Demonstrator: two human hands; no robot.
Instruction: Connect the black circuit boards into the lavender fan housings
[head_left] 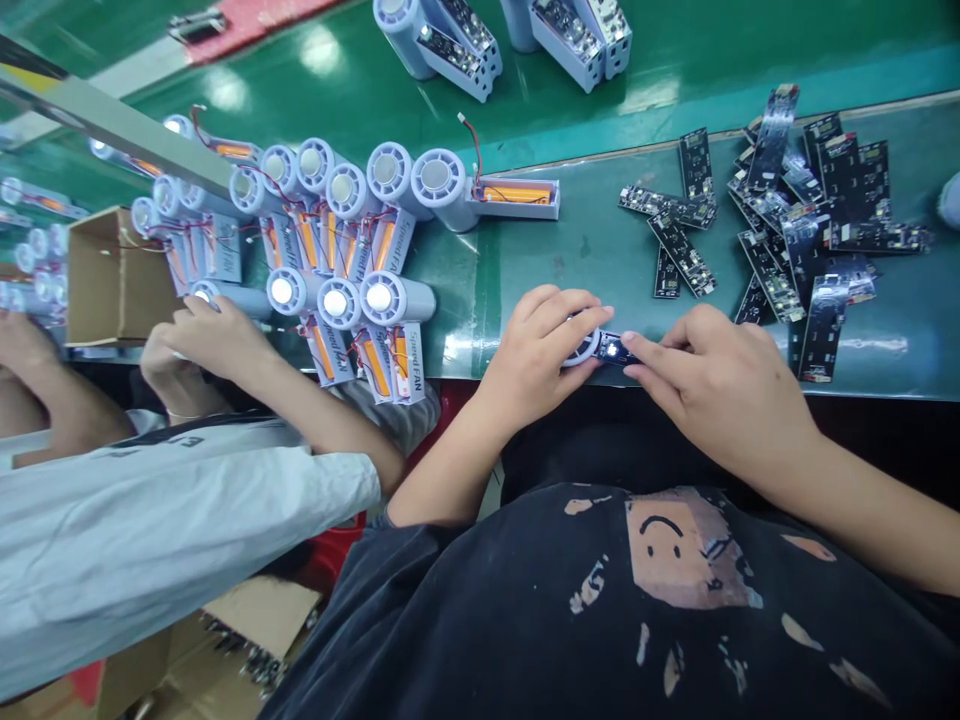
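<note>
The smooth, glossy tabletop (525,262) is green. At ten o'clock, cylindrical plastic fans (450,205) are pale lavender-blue with silvery-white round discs (433,173), black "Speed FAN" lettering (415,362), bright orange batteries (517,195) and thin red wires (477,150). At two o'clock, narrow rectangular circuit boards (823,325) are black, speckled white and silver. The cardboard box (105,285) at nine o'clock is brown; the cloth sleeve (285,500) at eight, pale blue-grey. Toward five o'clock, the black cloth shirt (487,600) bears scattered tan patches (589,590) and a tan square (651,580) with a black line-drawn frown.
</note>
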